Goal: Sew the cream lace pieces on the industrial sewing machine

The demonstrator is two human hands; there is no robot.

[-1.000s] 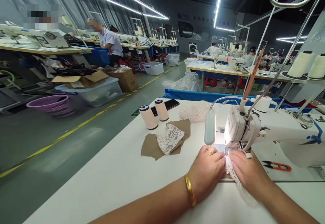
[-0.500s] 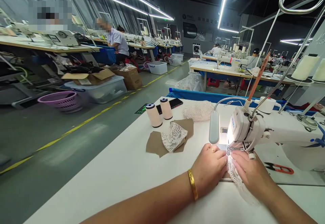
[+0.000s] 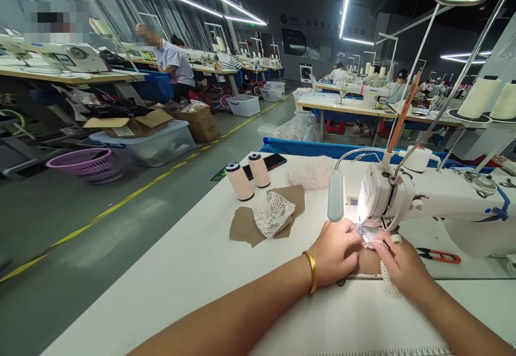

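My left hand [image 3: 335, 253] lies curled on the white table [image 3: 189, 280], its fingertips pinching a strip of white lace [image 3: 387, 279] under the head of the white sewing machine [image 3: 435, 200]. My right hand [image 3: 403, 267] grips the same lace just right of it, below the needle. Brown fabric [image 3: 368, 262] shows between the two hands. A gold bangle sits on my left wrist.
Left of the hands lie brown fabric pieces with a lace scrap [image 3: 274, 213], two thread spools [image 3: 239, 182], a phone [image 3: 271, 162] and a lace pile [image 3: 311, 172]. Red snips [image 3: 439, 255] lie to the right. Other workers sit at tables beyond the aisle.
Both hands have lifted and gathered the lace at the needle; it lay flat under my fingers before, and brown fabric now shows between them.
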